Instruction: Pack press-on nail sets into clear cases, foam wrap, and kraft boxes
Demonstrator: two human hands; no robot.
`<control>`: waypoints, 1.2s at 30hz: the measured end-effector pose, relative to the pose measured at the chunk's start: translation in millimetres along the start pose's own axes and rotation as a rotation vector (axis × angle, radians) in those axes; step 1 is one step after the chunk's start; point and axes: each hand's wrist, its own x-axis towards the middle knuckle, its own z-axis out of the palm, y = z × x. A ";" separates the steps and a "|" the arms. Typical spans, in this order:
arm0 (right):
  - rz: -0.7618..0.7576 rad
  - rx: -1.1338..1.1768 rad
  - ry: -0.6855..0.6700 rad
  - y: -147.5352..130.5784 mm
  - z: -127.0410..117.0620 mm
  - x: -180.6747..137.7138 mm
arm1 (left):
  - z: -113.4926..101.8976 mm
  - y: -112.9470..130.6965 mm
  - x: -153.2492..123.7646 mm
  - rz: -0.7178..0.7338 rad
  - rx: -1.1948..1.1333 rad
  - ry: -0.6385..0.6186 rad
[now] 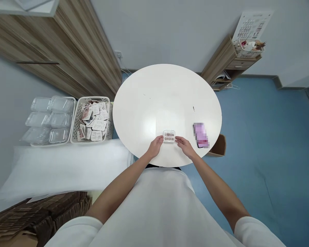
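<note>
A small clear plastic case (169, 136) with several pinkish pieces inside lies near the front edge of a round white table (167, 99). My left hand (156, 145) rests at the case's left side, fingertips touching its edge. My right hand (184, 145) reaches the case's right side, fingers curled toward it. Both hands frame the case on the tabletop; the case is not lifted.
A blurred purple flat object (201, 134) lies on the table to the right. To the left, a white basket (92, 119) holds several printed cards, and a tray (51, 118) holds clear plastic cases. A brown box (220, 145) stands under the table's right edge.
</note>
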 end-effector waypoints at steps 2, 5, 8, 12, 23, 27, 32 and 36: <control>0.011 0.008 0.007 17.1 -3.7 -9.9 | 14.2 -4.7 -9.1 -0.004 0.041 0.005; 0.015 0.020 0.002 37.2 -5.5 -18.6 | 28.9 -9.6 -20.1 -0.036 0.097 0.040; -0.006 0.011 -0.032 49.4 -6.5 -20.9 | 36.5 -11.8 -26.8 -0.079 0.140 0.083; -0.046 -0.071 -0.086 56.0 -8.8 -18.5 | 40.4 -9.8 -29.7 -0.090 0.229 0.120; -0.533 -1.013 -0.143 60.4 -19.2 -38.8 | 29.1 -17.3 -52.2 0.166 0.897 0.031; -0.613 -1.251 -0.163 67.0 -17.9 -37.4 | 22.1 -27.8 -56.9 0.248 1.076 -0.057; -0.650 -1.373 -0.157 71.3 -13.5 -31.6 | 24.0 -32.1 -56.4 0.290 1.138 -0.062; -0.594 -1.322 -0.144 67.2 -15.6 -33.1 | 34.2 -28.9 -60.8 0.310 1.186 -0.004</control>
